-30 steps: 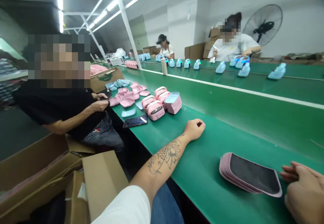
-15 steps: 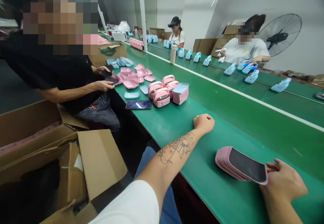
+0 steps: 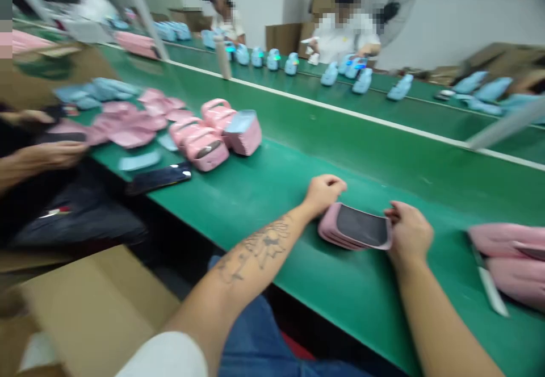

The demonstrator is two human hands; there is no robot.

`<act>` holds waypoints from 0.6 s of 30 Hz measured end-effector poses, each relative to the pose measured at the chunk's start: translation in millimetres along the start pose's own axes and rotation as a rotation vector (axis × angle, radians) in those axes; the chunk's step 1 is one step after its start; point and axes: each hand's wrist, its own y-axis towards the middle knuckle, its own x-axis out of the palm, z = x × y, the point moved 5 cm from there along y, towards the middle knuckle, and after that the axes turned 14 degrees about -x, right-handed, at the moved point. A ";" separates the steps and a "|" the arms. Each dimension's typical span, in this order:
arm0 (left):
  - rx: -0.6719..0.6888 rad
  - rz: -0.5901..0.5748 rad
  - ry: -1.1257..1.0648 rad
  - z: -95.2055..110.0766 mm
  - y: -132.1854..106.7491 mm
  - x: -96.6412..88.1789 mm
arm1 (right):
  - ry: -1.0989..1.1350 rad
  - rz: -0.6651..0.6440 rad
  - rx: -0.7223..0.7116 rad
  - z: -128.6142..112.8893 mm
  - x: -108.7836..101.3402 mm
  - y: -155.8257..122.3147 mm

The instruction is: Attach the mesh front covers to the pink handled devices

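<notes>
A stack of curved pink panels, the top one faced in dark grey, lies on the green work surface in front of me. At its far left corner is my left hand, fingers curled in; whether anything sits between them is hidden. My right hand is closed at the stack's right end, its fingertips against the edge of the panels. Further left stand several pink handled cases and another pink stack topped by a light blue panel.
A phone and loose pink panels lie at left, near a co-worker's hands. Pink pieces and a pale strip are at right. An open carton stands lower left. Blue cases line the far side, with two people behind.
My view has swung right, bringing pink pieces into sight at right. My hands have come closer together, with the left hand now beside the stack.
</notes>
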 end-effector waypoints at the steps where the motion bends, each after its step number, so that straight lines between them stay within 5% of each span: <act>1: -0.003 0.008 -0.031 3.2 1.8 0.3 | 0.041 -0.062 0.011 3.3 1.9 1.9; 7: -0.024 -0.048 -0.222 4.6 8.5 1.3 | 0.259 -0.232 0.048 21.4 14.2 1.8; 14: -0.092 -0.310 -0.234 4.9 -10.0 12.6 | 0.569 -0.408 0.214 14.8 31.3 -21.4; 18: -0.131 -0.208 -0.247 4.6 -9.8 11.3 | 0.624 -0.501 0.291 8.7 36.7 -34.6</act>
